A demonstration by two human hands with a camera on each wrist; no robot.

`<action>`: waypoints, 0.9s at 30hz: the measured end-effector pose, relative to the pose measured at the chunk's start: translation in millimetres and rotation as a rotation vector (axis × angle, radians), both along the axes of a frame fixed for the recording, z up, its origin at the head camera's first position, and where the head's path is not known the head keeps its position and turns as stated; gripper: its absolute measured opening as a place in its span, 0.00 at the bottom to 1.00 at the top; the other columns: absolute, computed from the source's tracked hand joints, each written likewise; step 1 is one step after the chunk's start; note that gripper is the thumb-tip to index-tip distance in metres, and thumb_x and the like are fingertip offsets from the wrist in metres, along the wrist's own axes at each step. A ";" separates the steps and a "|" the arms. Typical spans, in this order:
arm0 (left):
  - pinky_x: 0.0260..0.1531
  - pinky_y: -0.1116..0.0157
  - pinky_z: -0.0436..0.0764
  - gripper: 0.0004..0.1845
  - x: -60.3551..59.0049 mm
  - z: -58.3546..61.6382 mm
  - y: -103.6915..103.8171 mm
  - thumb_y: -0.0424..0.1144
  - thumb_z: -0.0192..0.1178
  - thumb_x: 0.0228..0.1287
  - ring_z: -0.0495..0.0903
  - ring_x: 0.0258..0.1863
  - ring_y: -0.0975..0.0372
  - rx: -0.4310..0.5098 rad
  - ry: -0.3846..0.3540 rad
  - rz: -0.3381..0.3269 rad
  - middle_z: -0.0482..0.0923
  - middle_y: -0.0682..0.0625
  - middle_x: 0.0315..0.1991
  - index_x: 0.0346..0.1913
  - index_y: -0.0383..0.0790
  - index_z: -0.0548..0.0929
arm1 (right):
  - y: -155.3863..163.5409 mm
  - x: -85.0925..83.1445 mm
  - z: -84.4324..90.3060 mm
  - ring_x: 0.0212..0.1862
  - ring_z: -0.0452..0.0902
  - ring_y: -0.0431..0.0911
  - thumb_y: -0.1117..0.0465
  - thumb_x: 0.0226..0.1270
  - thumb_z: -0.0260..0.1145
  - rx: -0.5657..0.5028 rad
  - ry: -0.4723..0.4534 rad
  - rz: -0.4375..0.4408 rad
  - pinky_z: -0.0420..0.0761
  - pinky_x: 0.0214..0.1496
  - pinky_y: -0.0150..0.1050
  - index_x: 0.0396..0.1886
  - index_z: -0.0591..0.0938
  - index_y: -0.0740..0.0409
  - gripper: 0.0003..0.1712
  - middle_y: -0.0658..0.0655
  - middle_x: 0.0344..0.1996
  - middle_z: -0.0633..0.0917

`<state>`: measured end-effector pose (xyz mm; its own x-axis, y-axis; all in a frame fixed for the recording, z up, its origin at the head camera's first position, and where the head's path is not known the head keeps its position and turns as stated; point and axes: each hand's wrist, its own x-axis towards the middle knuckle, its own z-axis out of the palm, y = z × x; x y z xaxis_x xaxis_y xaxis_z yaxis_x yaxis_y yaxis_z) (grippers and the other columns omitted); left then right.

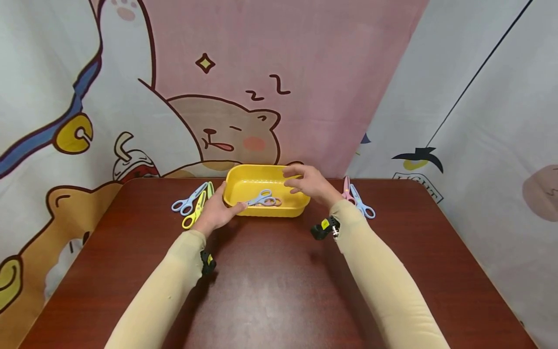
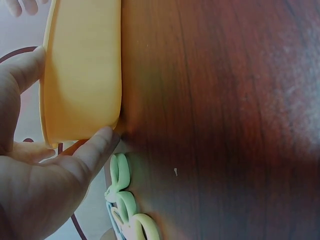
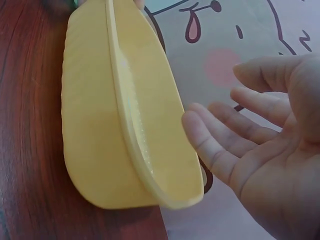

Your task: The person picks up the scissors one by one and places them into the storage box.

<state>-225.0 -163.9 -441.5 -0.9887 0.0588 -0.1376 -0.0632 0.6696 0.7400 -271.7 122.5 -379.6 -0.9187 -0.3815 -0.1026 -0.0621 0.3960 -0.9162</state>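
A yellow plastic basket (image 1: pixel 301 211) stands near the table's back edge. My left hand (image 1: pixel 216 210) holds its left front corner, thumb at the front rim and fingers along the end wall. Inside lie blue scissors (image 1: pixel 265 198), with pinkish scissors (image 1: pixel 279 202) partly hidden under them. My right hand (image 1: pixel 311 183) hovers over the basket's right end, fingers spread and loosely bent, with nothing in them. In the right wrist view, its fingertips (image 3: pixel 195 125) overlap the basket's far rim.
Left of the basket lie blue scissors (image 1: pixel 185 202), yellow scissors (image 1: pixel 195 213) and green scissors (image 1: pixel 210 189), close together. To the right are pink scissors (image 1: pixel 347 190) and blue scissors (image 1: pixel 363 203). A printed cloth (image 1: pixel 331 72) hangs right behind the dark red table (image 1: pixel 270 291).
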 end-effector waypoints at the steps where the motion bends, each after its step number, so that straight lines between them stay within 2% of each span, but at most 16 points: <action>1: 0.77 0.46 0.57 0.55 -0.2 -0.1 0.0 0.54 0.66 0.69 0.58 0.78 0.43 0.001 0.001 0.000 0.52 0.35 0.81 0.84 0.36 0.43 | 2.7 0.6 -0.3 0.61 0.79 0.65 0.68 0.73 0.64 -0.012 0.007 -0.008 0.81 0.61 0.59 0.68 0.77 0.65 0.25 0.71 0.67 0.76; 10: 0.78 0.45 0.56 0.55 1.0 1.0 -0.4 0.55 0.65 0.69 0.56 0.79 0.42 0.005 -0.009 0.005 0.50 0.35 0.82 0.84 0.36 0.42 | 26.9 8.2 -0.8 0.62 0.78 0.64 0.67 0.73 0.65 -0.094 0.030 -0.110 0.81 0.62 0.59 0.65 0.79 0.66 0.22 0.71 0.66 0.77; 16: 0.78 0.46 0.55 0.56 0.5 -1.9 -0.5 0.56 0.65 0.69 0.54 0.80 0.43 0.002 -0.034 0.011 0.49 0.36 0.82 0.84 0.37 0.41 | 37.4 11.5 -3.9 0.61 0.78 0.64 0.66 0.72 0.67 -0.112 0.024 -0.167 0.80 0.63 0.60 0.65 0.79 0.64 0.23 0.70 0.64 0.78; 22: 0.78 0.46 0.57 0.55 -1.1 -1.6 -0.7 0.54 0.67 0.68 0.58 0.78 0.43 0.028 -0.016 0.020 0.52 0.36 0.82 0.84 0.38 0.42 | 46.6 13.5 -6.2 0.60 0.78 0.66 0.65 0.74 0.66 -0.152 0.028 -0.188 0.84 0.59 0.52 0.66 0.79 0.62 0.23 0.69 0.64 0.78; 27: 0.78 0.46 0.57 0.55 -0.4 0.0 -0.3 0.53 0.67 0.68 0.59 0.77 0.43 0.028 -0.008 0.012 0.53 0.36 0.81 0.84 0.38 0.43 | 55.4 17.3 -6.8 0.63 0.78 0.66 0.65 0.75 0.64 -0.178 0.012 -0.198 0.83 0.61 0.53 0.67 0.78 0.62 0.23 0.69 0.66 0.76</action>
<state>-225.4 -164.2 -441.4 -0.9883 0.0505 -0.1436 -0.0771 0.6475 0.7582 -254.3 177.9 -386.4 -0.9780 -0.2051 -0.0391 -0.0103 0.2346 -0.9720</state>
